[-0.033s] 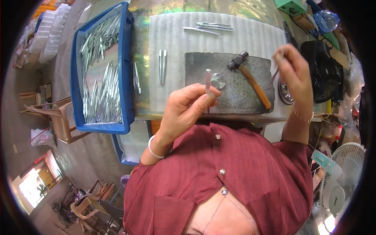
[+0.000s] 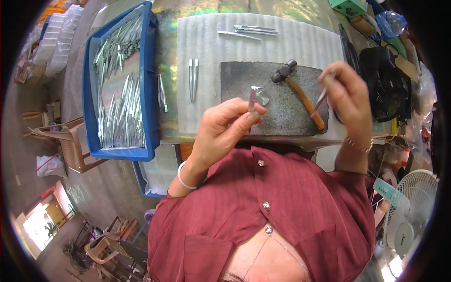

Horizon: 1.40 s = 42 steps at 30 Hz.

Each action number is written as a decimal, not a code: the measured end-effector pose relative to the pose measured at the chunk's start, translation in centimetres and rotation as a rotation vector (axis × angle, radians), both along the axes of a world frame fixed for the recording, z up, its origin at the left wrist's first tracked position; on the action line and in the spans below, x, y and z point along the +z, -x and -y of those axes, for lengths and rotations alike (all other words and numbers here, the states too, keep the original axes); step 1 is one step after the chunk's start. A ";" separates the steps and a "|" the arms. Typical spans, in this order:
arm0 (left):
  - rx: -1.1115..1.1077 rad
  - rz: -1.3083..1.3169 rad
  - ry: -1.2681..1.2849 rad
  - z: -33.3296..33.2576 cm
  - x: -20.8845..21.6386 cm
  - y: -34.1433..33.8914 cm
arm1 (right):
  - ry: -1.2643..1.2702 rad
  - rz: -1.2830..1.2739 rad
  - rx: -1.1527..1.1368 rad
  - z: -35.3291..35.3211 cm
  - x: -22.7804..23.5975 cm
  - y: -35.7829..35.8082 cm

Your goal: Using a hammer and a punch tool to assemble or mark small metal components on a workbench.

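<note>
Between thumb and fingers of my left hand point(image 2: 223, 124) a pair of metal tweezers point(image 2: 252, 99) points upward, a small shiny bit at its top. It is over the near part of a dark stone block point(image 2: 242, 75); a clear round piece point(image 2: 264, 97) shows just behind it. My right hand point(image 2: 347, 91), slightly blurred, pinches a slim pointed metal tool point(image 2: 320, 103) whose tip slants down toward the hammer's handle. The hammer point(image 2: 300, 94), with a dark head and wooden handle, lies across the block's right half. Whether the tool touches the handle I cannot tell.
On the white foam sheet point(image 2: 206, 40) lie one pair of tweezers point(image 2: 193, 80) at left and several point(image 2: 256, 31) at the far side. A blue tray point(image 2: 152, 70) full of metal tweezers stands left. A black bag point(image 2: 378, 77) and a fan point(image 2: 411, 207) are at right.
My right hand has moved left and slightly nearer, bringing the pointed tool over the block's right edge. The tweezers in my left hand have shifted slightly; that hand stays nearly in place.
</note>
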<state>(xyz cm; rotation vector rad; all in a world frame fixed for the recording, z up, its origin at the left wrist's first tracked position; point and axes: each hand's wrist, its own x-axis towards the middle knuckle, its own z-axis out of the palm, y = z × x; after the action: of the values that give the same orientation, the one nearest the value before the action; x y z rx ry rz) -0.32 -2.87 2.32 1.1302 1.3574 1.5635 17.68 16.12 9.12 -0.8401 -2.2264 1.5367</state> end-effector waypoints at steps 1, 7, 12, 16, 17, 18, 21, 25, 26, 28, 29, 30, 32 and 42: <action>0.015 0.018 0.062 0.4 0.0 -0.2 | 0.046 -0.057 0.075 1.8 -0.4 0.7; 0.019 0.122 0.091 0.7 -0.1 -1.1 | 0.137 -0.201 0.239 6.0 -2.7 3.0; 0.056 0.248 0.079 0.9 0.3 -1.1 | 0.141 -0.203 0.065 7.5 -2.6 4.3; 0.064 0.308 0.068 1.2 0.6 -1.2 | -0.166 -0.331 0.106 7.6 -3.6 4.7; 0.063 0.310 0.067 1.3 0.5 -1.2 | -0.167 -0.328 0.105 7.6 -3.6 4.7; 0.047 0.268 0.082 1.4 0.3 -1.1 | -0.173 -0.314 0.102 7.5 -3.6 4.7; 0.018 0.202 0.086 1.5 0.1 -1.2 | -0.177 -0.292 0.080 7.8 -3.8 4.4; 0.043 0.291 0.065 1.6 0.6 -1.7 | 0.019 -0.248 0.066 8.2 -3.2 4.0; 0.040 0.290 0.063 1.6 0.6 -1.8 | 0.016 -0.249 0.064 8.4 -3.1 3.8; 0.019 0.264 0.026 1.6 0.5 -1.9 | 0.169 -0.237 0.022 8.7 -3.1 3.8; 0.020 0.261 0.026 1.7 0.4 -1.9 | 0.168 -0.241 0.023 8.8 -3.3 4.0; 0.028 0.267 0.037 1.7 0.3 -2.0 | 0.188 -0.281 -0.008 9.0 -3.6 4.2; 0.031 0.275 0.045 1.7 0.1 -2.1 | 0.204 -0.319 -0.043 9.0 -4.1 4.3; 0.004 0.225 0.132 2.0 -0.1 -1.9 | 0.220 -0.278 -0.030 9.2 -4.5 4.5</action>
<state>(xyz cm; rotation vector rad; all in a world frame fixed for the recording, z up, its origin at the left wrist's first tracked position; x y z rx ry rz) 1.59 -4.92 2.22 0.8452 1.2909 1.5292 13.21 6.93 4.62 -0.6660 -1.8665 1.7862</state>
